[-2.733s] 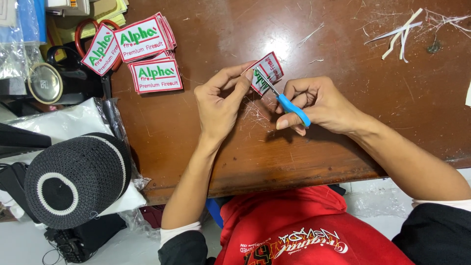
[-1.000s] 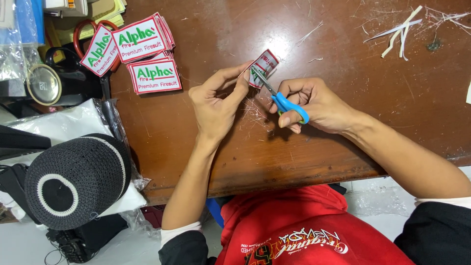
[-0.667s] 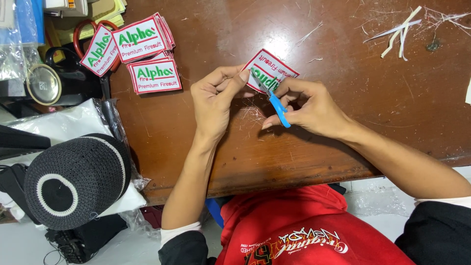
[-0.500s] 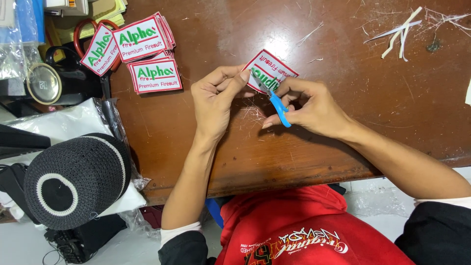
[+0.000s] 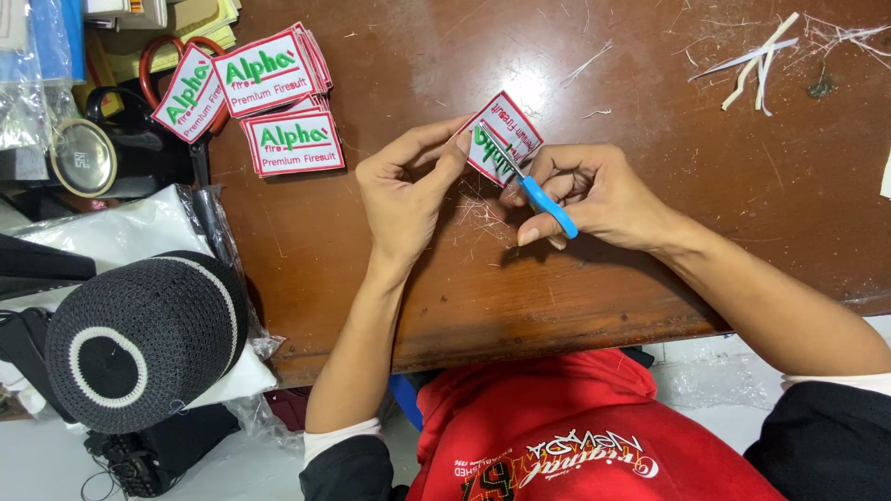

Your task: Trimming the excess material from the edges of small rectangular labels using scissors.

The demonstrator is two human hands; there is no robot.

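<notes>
Your left hand (image 5: 406,190) pinches white rectangular embroidered patch with red border (image 5: 502,136), raised over desk (image 5: 650,74) centre, long axis diagonal. Right hand (image 5: 594,190) clamps blue-handled snips (image 5: 534,186), blades on patch's lower edge.

Worn brown wooden table (image 5: 650,278) under bright overhead light

Its scratched top spread beneath both hands; pale floor (image 5: 37,464) lay below its near edge, left of them.

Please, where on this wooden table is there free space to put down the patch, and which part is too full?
The table is bare right of the right hand, below the white strips. Another bare patch lies between the patch stack and the left hand, toward the front edge. The far left corner is crowded with patches, red-handled scissors and bags. Thread trimmings lie between the hands.
</notes>
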